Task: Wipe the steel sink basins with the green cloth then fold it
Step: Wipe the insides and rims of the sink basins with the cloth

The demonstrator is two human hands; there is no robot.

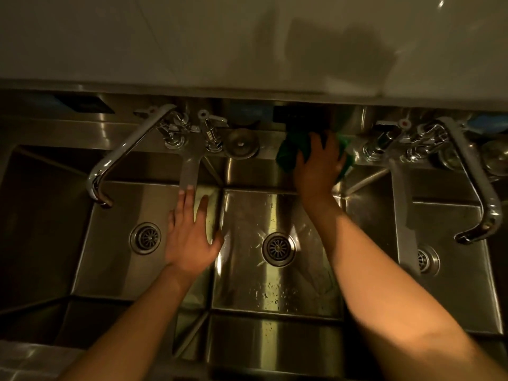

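A steel sink unit with three basins fills the view: the left basin, the middle basin and the right basin. The green cloth lies bunched on the back ledge above the middle basin. My right hand presses flat on the cloth with fingers spread, covering most of it. My left hand is open, fingers straight, over the divider between the left and middle basins, holding nothing. Water drops show on the middle basin's floor.
A long swivel faucet reaches over the left basin and a second faucet over the right one. Tap handles and round steel stoppers sit on the back ledge. A tiled wall rises behind.
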